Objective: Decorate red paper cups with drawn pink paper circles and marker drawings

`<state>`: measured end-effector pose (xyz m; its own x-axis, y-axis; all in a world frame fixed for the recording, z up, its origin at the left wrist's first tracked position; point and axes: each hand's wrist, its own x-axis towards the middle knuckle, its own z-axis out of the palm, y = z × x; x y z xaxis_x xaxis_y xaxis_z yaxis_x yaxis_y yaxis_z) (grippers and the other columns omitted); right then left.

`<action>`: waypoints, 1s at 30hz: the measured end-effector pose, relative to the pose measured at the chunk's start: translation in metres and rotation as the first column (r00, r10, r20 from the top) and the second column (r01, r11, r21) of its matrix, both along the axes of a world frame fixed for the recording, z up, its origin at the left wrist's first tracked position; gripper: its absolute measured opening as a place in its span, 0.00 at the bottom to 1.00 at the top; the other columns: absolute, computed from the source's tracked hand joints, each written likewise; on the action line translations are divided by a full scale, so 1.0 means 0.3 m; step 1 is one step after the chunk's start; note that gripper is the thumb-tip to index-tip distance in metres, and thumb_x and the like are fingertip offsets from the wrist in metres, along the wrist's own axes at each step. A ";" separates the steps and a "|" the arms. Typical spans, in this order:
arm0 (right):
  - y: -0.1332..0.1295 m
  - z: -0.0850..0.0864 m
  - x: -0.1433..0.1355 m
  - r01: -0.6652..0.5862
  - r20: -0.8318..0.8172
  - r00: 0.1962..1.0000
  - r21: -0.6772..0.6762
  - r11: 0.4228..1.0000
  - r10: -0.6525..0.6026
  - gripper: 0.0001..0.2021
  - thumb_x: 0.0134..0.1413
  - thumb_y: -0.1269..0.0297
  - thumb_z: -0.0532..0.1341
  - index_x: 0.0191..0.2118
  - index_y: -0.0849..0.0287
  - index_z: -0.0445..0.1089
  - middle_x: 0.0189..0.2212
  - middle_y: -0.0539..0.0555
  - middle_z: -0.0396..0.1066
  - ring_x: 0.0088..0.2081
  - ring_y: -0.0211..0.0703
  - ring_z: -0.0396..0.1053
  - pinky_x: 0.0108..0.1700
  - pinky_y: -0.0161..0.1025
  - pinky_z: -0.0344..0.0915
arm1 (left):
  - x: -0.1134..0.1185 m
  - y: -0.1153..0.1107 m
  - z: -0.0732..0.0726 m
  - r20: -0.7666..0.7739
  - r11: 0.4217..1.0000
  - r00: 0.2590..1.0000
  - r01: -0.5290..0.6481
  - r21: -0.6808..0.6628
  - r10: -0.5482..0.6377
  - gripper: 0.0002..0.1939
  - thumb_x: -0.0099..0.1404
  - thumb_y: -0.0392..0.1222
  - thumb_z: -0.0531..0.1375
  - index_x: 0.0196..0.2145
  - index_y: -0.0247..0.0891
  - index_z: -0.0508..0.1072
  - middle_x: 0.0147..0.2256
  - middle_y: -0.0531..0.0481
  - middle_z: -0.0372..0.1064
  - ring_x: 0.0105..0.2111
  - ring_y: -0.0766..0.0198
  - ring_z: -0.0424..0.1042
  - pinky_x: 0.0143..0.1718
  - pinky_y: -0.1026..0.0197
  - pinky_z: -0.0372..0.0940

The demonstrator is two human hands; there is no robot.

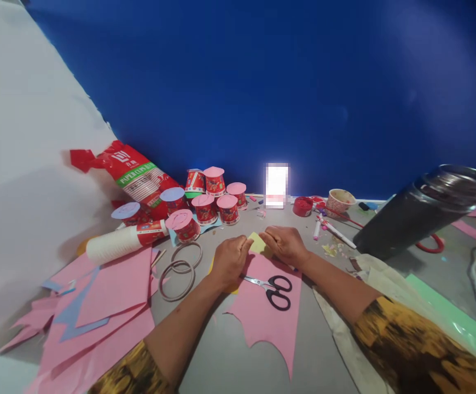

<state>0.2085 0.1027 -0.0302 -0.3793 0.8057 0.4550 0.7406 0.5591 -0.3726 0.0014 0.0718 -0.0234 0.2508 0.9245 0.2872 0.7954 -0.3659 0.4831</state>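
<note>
A small piece of yellow paper is stretched between my hands at the middle of the table. My left hand pinches its left side with fingers curled. My right hand grips the right side in the same way. Just below lies a sheet of pink paper with curved cutouts along its left and lower edge. On it rest scissors with black handles, their blade tips partly hidden by my left hand. More yellow paper shows under my left hand.
Several red paper cups with pink or blue paper tops stand at back left, near a cup bag. Two rings and pink sheets lie left. Markers, a paper bowl and a dark leaning flask are right.
</note>
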 end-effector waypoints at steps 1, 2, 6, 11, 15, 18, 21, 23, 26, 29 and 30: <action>-0.001 0.001 0.002 0.001 -0.009 1.000 -0.006 1.000 -0.001 0.26 0.74 0.49 0.50 0.26 0.55 0.67 0.24 0.51 0.72 0.27 0.40 0.64 0.33 0.39 0.49 | 0.000 0.003 -0.003 0.005 1.000 1.000 0.001 0.005 -0.001 0.20 0.77 0.46 0.49 0.25 0.42 0.63 0.24 0.53 0.66 0.27 0.61 0.64 0.32 0.58 0.53; -0.003 0.003 0.004 0.006 -0.020 1.000 -0.012 1.000 -0.006 0.24 0.74 0.49 0.51 0.27 0.55 0.68 0.25 0.51 0.73 0.28 0.40 0.65 0.33 0.39 0.49 | 0.001 0.005 -0.005 0.011 1.000 1.000 0.004 0.011 -0.004 0.21 0.77 0.47 0.49 0.25 0.42 0.62 0.24 0.53 0.65 0.27 0.61 0.64 0.33 0.58 0.54; -0.013 0.011 0.004 0.043 -0.075 0.996 -0.038 0.998 -0.046 0.17 0.73 0.53 0.55 0.35 0.55 0.73 0.29 0.50 0.76 0.31 0.41 0.70 0.35 0.37 0.54 | 0.000 0.009 -0.001 0.034 0.998 0.999 0.034 0.054 -0.036 0.21 0.77 0.46 0.48 0.24 0.42 0.62 0.24 0.53 0.65 0.28 0.61 0.64 0.34 0.59 0.57; -0.003 0.014 -0.007 0.038 -0.095 0.995 -0.046 0.998 -0.042 0.06 0.69 0.61 0.61 0.45 0.55 0.75 0.35 0.51 0.79 0.35 0.41 0.72 0.38 0.36 0.59 | -0.010 0.013 0.011 0.053 0.991 0.997 0.046 0.125 -0.053 0.21 0.77 0.45 0.48 0.24 0.43 0.62 0.25 0.52 0.65 0.29 0.60 0.66 0.36 0.57 0.59; 0.009 0.015 -0.007 0.004 -0.053 0.999 -0.059 0.998 -0.007 0.10 0.71 0.62 0.60 0.36 0.55 0.75 0.35 0.52 0.79 0.37 0.41 0.72 0.39 0.36 0.57 | -0.006 0.020 0.004 0.034 0.985 0.996 0.077 0.155 -0.083 0.21 0.77 0.46 0.47 0.24 0.44 0.61 0.24 0.52 0.64 0.28 0.59 0.66 0.34 0.57 0.60; 0.002 0.024 -0.007 0.043 -0.022 0.999 -0.090 0.995 -0.045 0.15 0.74 0.58 0.57 0.34 0.55 0.74 0.33 0.51 0.78 0.36 0.40 0.70 0.37 0.36 0.53 | 0.002 0.015 0.003 0.011 0.977 0.989 0.145 0.155 -0.149 0.21 0.77 0.46 0.46 0.25 0.43 0.63 0.26 0.51 0.66 0.30 0.59 0.68 0.36 0.57 0.61; -0.002 0.072 -0.016 0.086 0.022 0.996 -0.142 0.986 -0.083 0.19 0.73 0.54 0.58 0.30 0.56 0.73 0.31 0.49 0.77 0.35 0.39 0.69 0.35 0.36 0.51 | 0.000 0.003 0.018 -0.002 0.964 0.979 0.203 0.169 -0.206 0.19 0.76 0.43 0.47 0.27 0.43 0.65 0.27 0.49 0.67 0.31 0.57 0.67 0.36 0.55 0.61; 0.004 0.137 -0.022 0.105 0.053 0.994 -0.183 0.978 -0.097 0.20 0.73 0.52 0.57 0.29 0.55 0.73 0.29 0.48 0.77 0.32 0.39 0.68 0.33 0.36 0.50 | -0.008 -0.003 0.031 -0.018 0.950 0.967 0.253 0.184 -0.254 0.12 0.71 0.42 0.52 0.28 0.43 0.67 0.28 0.48 0.67 0.31 0.56 0.66 0.34 0.55 0.60; 0.002 0.260 -0.010 0.102 0.072 0.994 -0.222 0.970 -0.088 0.18 0.72 0.48 0.56 0.38 0.53 0.75 0.32 0.47 0.78 0.32 0.39 0.69 0.31 0.35 0.50 | -0.013 -0.006 0.042 -0.034 0.938 0.958 0.286 0.197 -0.285 0.09 0.69 0.42 0.54 0.29 0.43 0.67 0.27 0.49 0.66 0.29 0.56 0.64 0.32 0.55 0.58; -0.050 0.323 0.046 0.059 0.088 0.995 -0.178 0.982 -0.043 0.12 0.68 0.53 0.63 0.39 0.54 0.76 0.31 0.49 0.77 0.32 0.40 0.69 0.31 0.35 0.49 | 0.001 -0.008 0.042 -0.030 0.944 0.961 0.277 0.180 -0.276 0.16 0.73 0.44 0.49 0.27 0.43 0.64 0.26 0.50 0.66 0.29 0.57 0.65 0.33 0.55 0.59; -0.079 0.317 0.074 0.079 0.077 0.995 -0.120 0.990 -0.070 0.12 0.68 0.54 0.62 0.37 0.55 0.76 0.30 0.49 0.77 0.31 0.39 0.69 0.31 0.36 0.49 | 0.009 -0.009 0.041 -0.025 0.947 0.962 0.272 0.169 -0.272 0.18 0.75 0.45 0.47 0.27 0.43 0.63 0.26 0.50 0.66 0.29 0.58 0.66 0.33 0.55 0.60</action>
